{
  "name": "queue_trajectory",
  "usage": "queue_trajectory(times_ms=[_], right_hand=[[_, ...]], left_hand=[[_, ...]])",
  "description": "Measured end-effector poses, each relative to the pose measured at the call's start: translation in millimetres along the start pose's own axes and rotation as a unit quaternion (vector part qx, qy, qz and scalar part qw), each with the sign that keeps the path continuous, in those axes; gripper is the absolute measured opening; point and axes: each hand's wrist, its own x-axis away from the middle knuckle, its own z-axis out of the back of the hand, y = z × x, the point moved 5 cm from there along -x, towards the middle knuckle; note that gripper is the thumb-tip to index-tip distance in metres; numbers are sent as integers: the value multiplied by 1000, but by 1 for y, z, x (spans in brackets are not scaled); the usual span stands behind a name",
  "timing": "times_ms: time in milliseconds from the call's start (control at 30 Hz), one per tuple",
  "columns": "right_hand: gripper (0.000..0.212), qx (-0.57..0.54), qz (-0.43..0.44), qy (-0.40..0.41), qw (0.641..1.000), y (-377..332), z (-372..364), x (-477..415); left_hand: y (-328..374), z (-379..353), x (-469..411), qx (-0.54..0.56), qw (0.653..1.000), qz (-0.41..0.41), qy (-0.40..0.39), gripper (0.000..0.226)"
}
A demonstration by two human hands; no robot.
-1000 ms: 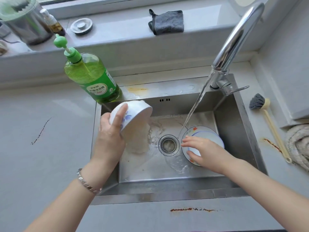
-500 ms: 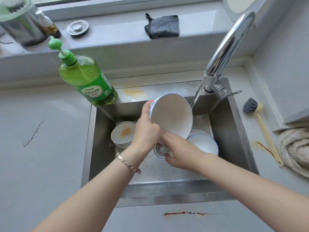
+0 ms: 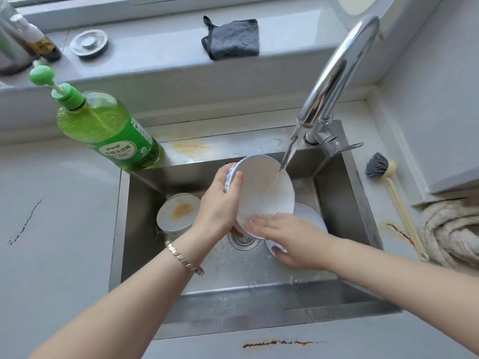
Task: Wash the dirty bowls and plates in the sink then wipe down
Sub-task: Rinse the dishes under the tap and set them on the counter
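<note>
Left hand (image 3: 220,206) grips the tilted bowl (image 3: 264,193) by its rim; right hand (image 3: 295,238), fingers (image 3: 260,223) flat, should rub all round inside under the water stream (image 3: 287,156).

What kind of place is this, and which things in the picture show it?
Probably a home kitchen: a steel sink under a running faucet, a green dish soap bottle at its corner, and a bowl held in the stream.

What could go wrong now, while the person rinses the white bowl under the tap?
The wet white ceramic bowl is tilted and only the left hand grips its rim; it might slip onto the white dishes below.
Tap water strikes its inside near the flat right hand, so it might splash past the rim of the steel sink.
</note>
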Motion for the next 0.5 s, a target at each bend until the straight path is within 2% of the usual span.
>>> queue_trajectory(times_ms=[100,200,267,333,400,467,500], right_hand=[[54,208,63,-3,976,40,4,1],[45,283,128,14,950,47,25,-18],[70,313,166,-1,935,39,36,-31],[87,293,174,6,940,32,43,-33],[88,261,141,40,954,31,42,-28],[77,193,111,47,974,24,28,-16],[62,136,104,67,983,16,23,-10]], left_hand=[[-4,2,3,-21,998,27,-54,20],[-1,0,5,-12,994,45,-103,24],[2,-1,6,4,989,61,-133,24],[3,4,6,5,988,63,-141,21],[0,12,4,21,990,73,-121,23],[-6,18,4,53,990,100,-86,26],[-10,20,4,61,989,113,-70,28]])
